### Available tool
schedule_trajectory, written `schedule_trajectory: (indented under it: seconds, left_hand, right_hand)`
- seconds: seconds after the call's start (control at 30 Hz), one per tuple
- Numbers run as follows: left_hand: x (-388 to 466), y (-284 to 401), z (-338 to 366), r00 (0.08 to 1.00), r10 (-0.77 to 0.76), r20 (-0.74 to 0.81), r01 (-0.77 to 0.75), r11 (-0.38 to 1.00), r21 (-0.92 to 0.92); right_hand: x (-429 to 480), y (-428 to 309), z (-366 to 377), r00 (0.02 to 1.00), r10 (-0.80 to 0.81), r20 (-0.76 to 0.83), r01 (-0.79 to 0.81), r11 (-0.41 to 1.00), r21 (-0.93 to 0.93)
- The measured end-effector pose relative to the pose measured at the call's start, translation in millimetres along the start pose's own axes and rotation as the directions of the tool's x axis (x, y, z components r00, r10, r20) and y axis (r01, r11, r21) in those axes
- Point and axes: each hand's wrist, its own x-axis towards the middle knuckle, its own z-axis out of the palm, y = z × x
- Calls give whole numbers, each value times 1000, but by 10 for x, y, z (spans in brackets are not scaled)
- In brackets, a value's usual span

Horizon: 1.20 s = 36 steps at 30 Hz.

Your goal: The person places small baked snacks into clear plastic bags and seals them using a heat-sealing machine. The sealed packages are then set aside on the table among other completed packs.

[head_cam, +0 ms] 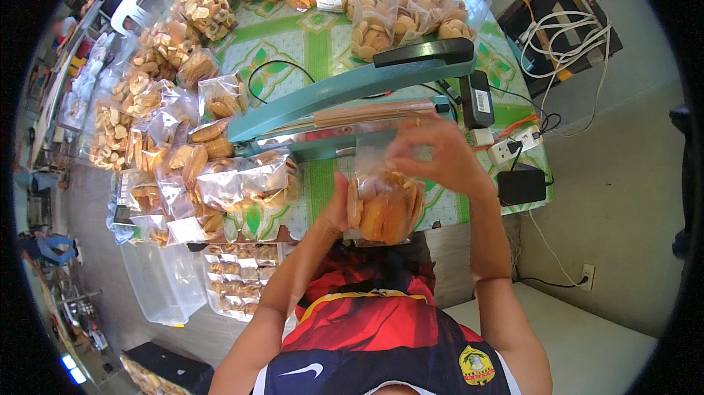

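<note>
My left hand [340, 205] holds a clear plastic bag of flat golden-brown baked pieces [387, 213] from its left side, at the table's front edge. My right hand [434, 150] is blurred, its thumb and index finger curled close by the bag's upper right edge; whether they pinch the plastic is unclear. Just beyond the bag stands a teal hand impulse sealer [324, 148]. Its long lever arm [335, 89] is raised, with a black handle [423, 54] at the right end. The sealing strip [374, 114] shows beneath the arm.
Filled bags crowd the table's left side [181, 158] and far edge [379, 10]. Right of the sealer lie a black power adapter [477, 99], a power strip [514, 146] and cables. Below left are a clear plastic bin [165, 282] and a container of packed bags [242, 279].
</note>
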Motion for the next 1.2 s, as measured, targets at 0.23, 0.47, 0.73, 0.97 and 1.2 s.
schedule_trajectory:
  seconds: [0.23, 0.47, 0.73, 0.97, 1.2]
  left_hand:
    - [192, -89, 62, 998, 38, -58, -62, 865, -499]
    - [339, 148, 232, 986, 23, -167, -121, 784, -609]
    - [343, 153, 297, 966, 4, -258, -168, 766, -620]
    - [347, 195, 291, 984, 0, -179, -125, 720, -682]
    - [329, 191, 296, 962, -21, -271, -157, 771, -617]
  right_hand:
    - [592, 836, 102, 947, 205, 246, -268, 929, 255]
    - [756, 1040, 122, 905, 320, 282, -399, 868, 296]
    - [798, 1090, 110, 907, 309, 286, -351, 930, 107]
    - [810, 1064, 115, 896, 346, 277, -395, 907, 145]
    - [836, 1190, 93, 856, 385, 345, -398, 917, -35]
